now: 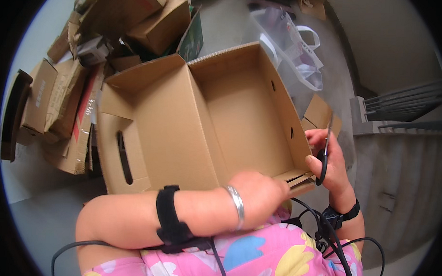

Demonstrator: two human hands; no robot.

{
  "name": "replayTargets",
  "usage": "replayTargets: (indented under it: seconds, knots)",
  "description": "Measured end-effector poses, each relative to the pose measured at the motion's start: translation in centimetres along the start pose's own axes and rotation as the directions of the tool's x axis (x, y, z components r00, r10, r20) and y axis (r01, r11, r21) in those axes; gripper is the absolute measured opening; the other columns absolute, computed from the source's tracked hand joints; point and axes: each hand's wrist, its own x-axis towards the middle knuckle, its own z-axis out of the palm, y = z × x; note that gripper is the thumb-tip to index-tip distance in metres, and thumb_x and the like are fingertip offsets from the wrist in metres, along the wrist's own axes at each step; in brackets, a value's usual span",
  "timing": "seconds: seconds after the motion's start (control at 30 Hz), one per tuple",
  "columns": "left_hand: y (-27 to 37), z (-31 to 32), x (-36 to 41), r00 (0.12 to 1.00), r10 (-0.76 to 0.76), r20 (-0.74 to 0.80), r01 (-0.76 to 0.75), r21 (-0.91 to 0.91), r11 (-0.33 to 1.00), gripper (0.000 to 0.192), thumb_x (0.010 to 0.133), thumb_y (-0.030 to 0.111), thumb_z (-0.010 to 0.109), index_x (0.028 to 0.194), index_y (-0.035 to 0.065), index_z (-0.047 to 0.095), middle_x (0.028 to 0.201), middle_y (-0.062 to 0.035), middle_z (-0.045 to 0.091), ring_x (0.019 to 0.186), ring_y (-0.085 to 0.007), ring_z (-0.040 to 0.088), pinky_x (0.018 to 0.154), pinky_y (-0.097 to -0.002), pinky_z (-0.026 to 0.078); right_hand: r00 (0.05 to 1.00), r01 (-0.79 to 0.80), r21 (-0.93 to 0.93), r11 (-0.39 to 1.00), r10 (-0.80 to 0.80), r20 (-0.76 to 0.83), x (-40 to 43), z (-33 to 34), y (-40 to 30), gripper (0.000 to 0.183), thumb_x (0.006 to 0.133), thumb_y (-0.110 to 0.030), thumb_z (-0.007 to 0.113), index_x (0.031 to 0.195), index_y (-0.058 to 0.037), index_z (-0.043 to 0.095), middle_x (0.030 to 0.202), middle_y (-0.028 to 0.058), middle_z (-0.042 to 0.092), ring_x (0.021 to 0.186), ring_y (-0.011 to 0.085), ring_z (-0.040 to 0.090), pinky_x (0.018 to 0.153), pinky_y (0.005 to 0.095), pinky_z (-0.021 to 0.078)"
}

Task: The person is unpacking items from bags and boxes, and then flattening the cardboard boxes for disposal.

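An open cardboard box (243,113) with its attached lid (166,125) folded out to the left lies before me. The lid's left wall has a long handle slot. My left hand (259,194) reaches across my body and grips the near wall of the box, close to its right corner. Its fingertips are mostly hidden. At that same corner, my right hand (331,163) holds a pair of scissors (323,167) with black handles, blades pointing away from me. The right thumb and fingers are beside the outside of the box's right wall.
Stacked cardboard boxes (159,26) and flattened cartons (61,99) crowd the left. Beyond the box stands a clear plastic bag (289,49) with white handles. A cardboard piece (318,110) lies right of the box. Stairs (391,187) and a metal railing (408,102) are at right. Black cables (334,233) cross my lap.
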Motion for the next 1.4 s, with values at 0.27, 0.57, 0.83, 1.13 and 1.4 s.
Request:
replayTargets:
  seconds: [0.27, 0.57, 0.83, 1.13, 1.4]
  knots:
    - [2.6, 2.6, 0.1, 0.964, 0.095, 0.249, -0.157, 0.243, 0.957, 0.023, 0.086, 0.012, 0.040, 0.100, -0.0044, 0.049, 0.079, -0.0209, 0.065, 0.070, -0.0366, 0.065, 0.060, -0.0468, 0.051, 0.987, -0.132, -0.310, 0.941, 0.154, 0.046, 3.6, 1.2, -1.7, 0.029, 0.070, -0.002, 0.056, 0.098, 0.0016, 0.051, 0.081, 0.0153, 0.059, 0.077, 0.0263, 0.059, 0.073, 0.0325, 0.0477]
    - [-3.7, -8.1, 1.9, 0.841, 0.111, -0.530, 0.191, 0.482, 0.855, 0.017, 0.075, 0.018, 0.061, 0.089, 0.0095, 0.058, 0.079, -0.0108, 0.060, 0.076, -0.0307, 0.060, 0.066, -0.0402, 0.049, 0.990, 0.003, -0.338, 0.941, 0.044, 0.131, 2.4, 1.0, -2.2, 0.027, 0.071, 0.001, 0.059, 0.097, 0.0004, 0.051, 0.080, 0.0194, 0.061, 0.076, 0.0357, 0.061, 0.067, 0.0366, 0.0484]
    - [-17.5, -11.0, 3.2, 0.638, 0.231, -0.735, 0.682, 0.678, 0.274, 0.011, 0.082, 0.017, 0.052, 0.090, 0.0091, 0.053, 0.066, -0.0019, 0.058, 0.058, -0.0175, 0.063, 0.043, -0.0308, 0.050, 0.982, 0.104, -0.428, 0.898, -0.024, 0.188, 2.5, 1.3, -1.7, 0.030, 0.069, 0.000, 0.063, 0.098, 0.0000, 0.053, 0.079, 0.0162, 0.061, 0.073, 0.0301, 0.062, 0.067, 0.0344, 0.0492]
    - [-16.0, -11.5, 5.2, 0.644, -0.145, -0.751, 0.720, 0.533, 0.444, 0.023, 0.079, 0.027, 0.064, 0.086, 0.0080, 0.052, 0.075, -0.0105, 0.064, 0.069, -0.0237, 0.066, 0.055, -0.0345, 0.051, 0.987, 0.086, -0.450, 0.889, -0.015, 0.160, 3.0, 1.6, -1.3, 0.025, 0.072, -0.003, 0.063, 0.094, 0.0018, 0.054, 0.078, 0.0166, 0.062, 0.072, 0.0304, 0.063, 0.067, 0.0347, 0.0498]
    - [-19.0, -10.9, 6.0, 0.506, -0.381, -0.774, 0.736, 0.155, 0.659, 0.024, 0.076, 0.012, 0.062, 0.097, 0.0056, 0.051, 0.090, -0.0193, 0.065, 0.084, -0.0362, 0.064, 0.073, -0.0435, 0.052, 0.992, -0.017, -0.316, 0.949, 0.056, 0.114, 3.5, 2.3, -2.1, 0.024, 0.070, -0.003, 0.057, 0.094, 0.0030, 0.056, 0.080, 0.0194, 0.063, 0.074, 0.0331, 0.062, 0.070, 0.0361, 0.0499]
